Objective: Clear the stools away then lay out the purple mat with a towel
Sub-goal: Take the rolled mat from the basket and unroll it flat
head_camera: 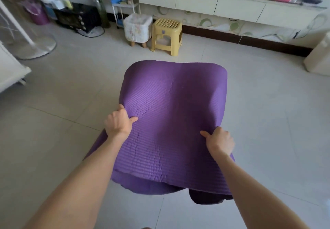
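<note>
Mat, purple, one: held off the floor, long axis running straight away from me. My left hand pinches its left edge; my right hand pinches its right edge, slightly nearer me. Stools, two, beyond the mat's far end: white stool, yellow stool. Towels: none seen.

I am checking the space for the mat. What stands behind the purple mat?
Beyond the purple mat, held by the left hand and right hand, two stools stand by the wall: a white stool and a yellow stool. The floor under the mat is covered.
</note>
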Demonstrator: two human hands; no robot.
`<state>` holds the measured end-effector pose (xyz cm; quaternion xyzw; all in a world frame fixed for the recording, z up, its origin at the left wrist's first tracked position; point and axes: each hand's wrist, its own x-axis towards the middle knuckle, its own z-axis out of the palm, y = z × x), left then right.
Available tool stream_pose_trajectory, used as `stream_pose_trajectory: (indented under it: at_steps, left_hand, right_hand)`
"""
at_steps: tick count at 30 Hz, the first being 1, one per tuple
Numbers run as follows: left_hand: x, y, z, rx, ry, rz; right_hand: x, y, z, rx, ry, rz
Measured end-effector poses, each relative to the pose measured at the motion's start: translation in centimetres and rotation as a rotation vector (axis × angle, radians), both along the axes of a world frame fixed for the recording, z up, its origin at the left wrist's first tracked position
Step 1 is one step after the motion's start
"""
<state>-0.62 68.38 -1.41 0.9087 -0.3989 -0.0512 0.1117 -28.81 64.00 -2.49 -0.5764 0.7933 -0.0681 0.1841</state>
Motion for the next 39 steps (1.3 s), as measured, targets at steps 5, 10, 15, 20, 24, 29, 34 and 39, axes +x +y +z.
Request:
stream_pose_trajectory:
  at_steps: [5,10,15,20,24,29,34,39]
  left_hand:
    - [-1.3,-1.8,13.2,-0.002,-0.147,-0.104]
    - [-2.6,-4.1,17.4,0.033,-0.309,-0.261]
    - [-4.5,-4.1,11.7,0.158,-0.374,-0.35]
    - [-4.4,-4.2,10.3,0.229,-0.363,-0.355]
    - [-1.9,-3.2,12.9,0.224,-0.318,-0.299]
    - [3.4,-2.0,19.8,0.177,-0.308,-0.232]
    - [10.3,-0.9,29.0,0.141,-0.348,-0.204]
    - [16.1,1.0,37.2,0.128,-0.448,-0.154]
  right_hand:
    - [-0.4,-1.8,12.1,-0.052,0.038,-0.003]
    - [-0.7,-2.7,13.9,-0.004,0.017,-0.026]
    - [-3.0,-1.4,7.4,0.123,-0.006,-0.029]
    - [-2.6,-0.5,6.4,0.179,-0.014,-0.014]
    - [0.1,-0.1,9.1,0.172,-0.018,0.014]
    - [5.7,-0.3,15.2,0.126,-0.062,0.057]
    - [12.7,-0.1,22.3,0.096,-0.119,0.112]
    - [18.7,-0.2,28.6,0.054,-0.187,0.184]
